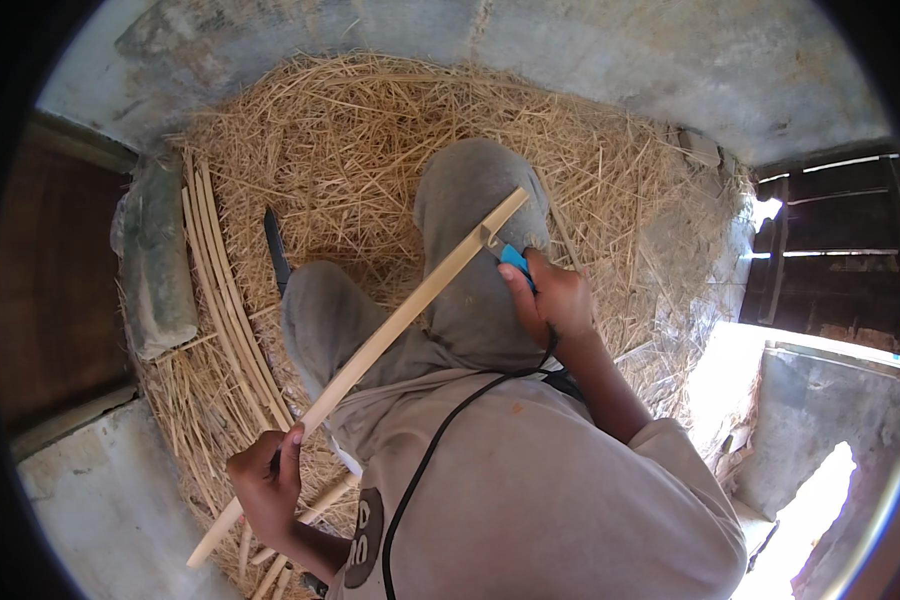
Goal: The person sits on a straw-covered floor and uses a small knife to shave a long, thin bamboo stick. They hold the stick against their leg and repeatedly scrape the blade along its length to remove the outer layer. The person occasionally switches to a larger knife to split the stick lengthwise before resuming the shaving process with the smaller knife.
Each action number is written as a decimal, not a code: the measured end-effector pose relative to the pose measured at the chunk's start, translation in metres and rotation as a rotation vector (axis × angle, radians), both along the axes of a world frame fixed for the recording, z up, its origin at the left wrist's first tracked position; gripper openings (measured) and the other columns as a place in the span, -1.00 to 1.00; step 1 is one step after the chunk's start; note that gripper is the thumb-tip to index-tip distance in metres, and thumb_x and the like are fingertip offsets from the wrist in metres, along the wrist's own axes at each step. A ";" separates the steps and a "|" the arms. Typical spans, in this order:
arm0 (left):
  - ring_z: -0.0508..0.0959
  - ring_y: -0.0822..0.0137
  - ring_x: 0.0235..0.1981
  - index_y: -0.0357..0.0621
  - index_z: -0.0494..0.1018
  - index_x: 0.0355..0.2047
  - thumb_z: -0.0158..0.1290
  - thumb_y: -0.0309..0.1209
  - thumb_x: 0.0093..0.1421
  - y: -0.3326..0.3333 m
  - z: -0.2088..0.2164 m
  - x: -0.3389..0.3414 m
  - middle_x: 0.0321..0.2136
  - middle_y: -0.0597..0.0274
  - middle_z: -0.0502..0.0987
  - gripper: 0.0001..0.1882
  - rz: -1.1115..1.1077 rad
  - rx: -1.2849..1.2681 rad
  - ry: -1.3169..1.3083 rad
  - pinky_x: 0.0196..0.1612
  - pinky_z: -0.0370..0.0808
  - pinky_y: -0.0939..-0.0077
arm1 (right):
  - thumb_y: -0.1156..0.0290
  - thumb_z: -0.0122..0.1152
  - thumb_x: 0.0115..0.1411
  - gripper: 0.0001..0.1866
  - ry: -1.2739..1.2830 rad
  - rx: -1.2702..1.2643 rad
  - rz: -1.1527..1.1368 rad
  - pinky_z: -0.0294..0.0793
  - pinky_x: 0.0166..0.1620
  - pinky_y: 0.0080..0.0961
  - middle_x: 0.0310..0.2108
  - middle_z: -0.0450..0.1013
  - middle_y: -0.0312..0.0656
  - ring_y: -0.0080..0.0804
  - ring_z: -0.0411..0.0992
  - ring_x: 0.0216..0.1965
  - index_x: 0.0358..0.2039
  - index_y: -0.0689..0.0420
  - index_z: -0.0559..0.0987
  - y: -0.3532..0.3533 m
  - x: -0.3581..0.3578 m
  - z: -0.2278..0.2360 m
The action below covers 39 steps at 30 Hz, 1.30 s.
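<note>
My left hand (268,485) is closed around the lower part of a long, pale wooden strip (395,325), perhaps split bamboo. The strip slants up to the right across my legs, its far end over my right knee. In my right hand (558,300) is a small blue-handled cutting tool (516,262), gripped by the handle. Its metal head (491,240) meets the strip near the far end. Whether it is a peeler or a knife I cannot tell.
Dry straw (330,140) covers the floor. Several long pale strips (220,280) lie at the left, beside a greenish cylindrical block (160,270). A dark, pointed blade-like thing (276,250) is by my left knee. A black cord (425,460) crosses my shirt. Concrete walls (590,45) stand around.
</note>
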State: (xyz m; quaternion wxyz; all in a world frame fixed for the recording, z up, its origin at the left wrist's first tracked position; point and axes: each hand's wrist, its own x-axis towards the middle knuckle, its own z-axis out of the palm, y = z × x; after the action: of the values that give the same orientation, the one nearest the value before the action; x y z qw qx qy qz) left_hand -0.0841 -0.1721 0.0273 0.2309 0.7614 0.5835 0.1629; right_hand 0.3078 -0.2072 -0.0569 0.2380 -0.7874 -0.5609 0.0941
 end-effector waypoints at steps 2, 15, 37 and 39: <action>0.20 0.44 -0.75 -0.29 0.58 -0.49 0.29 -0.37 0.31 0.000 -0.001 0.000 -0.79 0.21 0.24 -0.72 0.013 -0.042 -0.012 -0.61 0.10 0.42 | -0.09 0.12 0.43 -0.53 0.031 0.007 -0.017 0.48 -0.48 -0.01 -0.62 0.50 0.00 0.12 0.53 -0.59 -0.33 0.11 0.51 -0.001 -0.003 0.000; 0.23 0.62 -0.62 -0.34 0.65 -0.42 0.12 -0.34 0.45 -0.052 0.022 -0.159 -0.72 0.40 0.30 -0.66 0.633 -0.005 0.116 -0.57 0.11 0.47 | -0.16 -0.21 0.55 -0.25 0.480 0.145 -0.575 0.51 -0.15 -0.15 -0.39 0.61 0.12 -0.11 0.60 -0.27 -0.11 0.35 0.66 -0.002 0.050 -0.060; 0.65 0.18 -0.54 -0.17 0.59 -0.26 0.18 -0.08 0.39 0.062 -0.031 0.205 -0.55 0.07 0.60 -0.64 -0.324 -0.041 -0.437 -0.46 0.50 0.32 | 0.21 0.20 0.48 -0.66 1.527 0.592 -0.141 0.05 -0.68 -0.62 -0.76 0.14 -0.46 -0.69 0.08 -0.81 -0.16 0.31 0.56 0.051 0.024 0.070; 0.66 0.23 -0.52 -0.16 0.59 -0.23 0.19 -0.09 0.38 0.069 -0.046 0.190 -0.55 0.09 0.61 -0.65 -0.302 -0.041 -0.375 -0.42 0.51 0.36 | 0.20 0.21 0.48 -0.66 1.533 0.635 -0.112 0.05 -0.68 -0.63 -0.76 0.14 -0.45 -0.69 0.08 -0.81 -0.20 0.29 0.55 0.061 0.044 0.068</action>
State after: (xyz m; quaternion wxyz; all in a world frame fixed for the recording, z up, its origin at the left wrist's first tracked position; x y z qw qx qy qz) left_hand 0.1055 -0.1034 -0.0183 0.3723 0.7916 0.4130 0.2534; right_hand 0.3519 -0.1462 0.0115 0.7692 -0.4271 -0.2032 0.4297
